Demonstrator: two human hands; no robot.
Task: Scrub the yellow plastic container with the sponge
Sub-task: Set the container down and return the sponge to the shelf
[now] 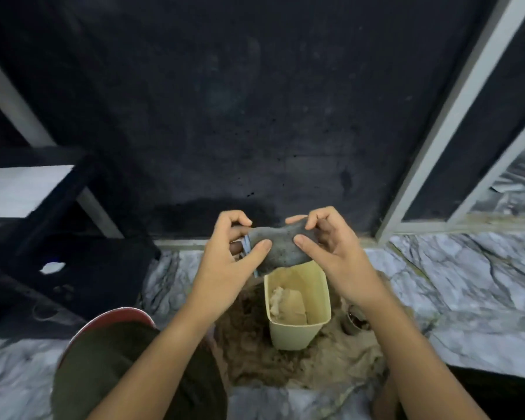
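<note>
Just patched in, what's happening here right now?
A person holds a dark grey sponge in both hands, the left hand and right hand gripping opposite ends, raised above a yellow plastic container. The container stands upright and open on a brown pile on the marble-patterned floor, with something pale and lumpy inside. The sponge is not touching the container, so no scrubbing is happening at this moment.

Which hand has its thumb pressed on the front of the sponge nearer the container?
The right hand: its thumb lies on the grey sponge just above the yellow container. The left hand pinches the far end.
</note>
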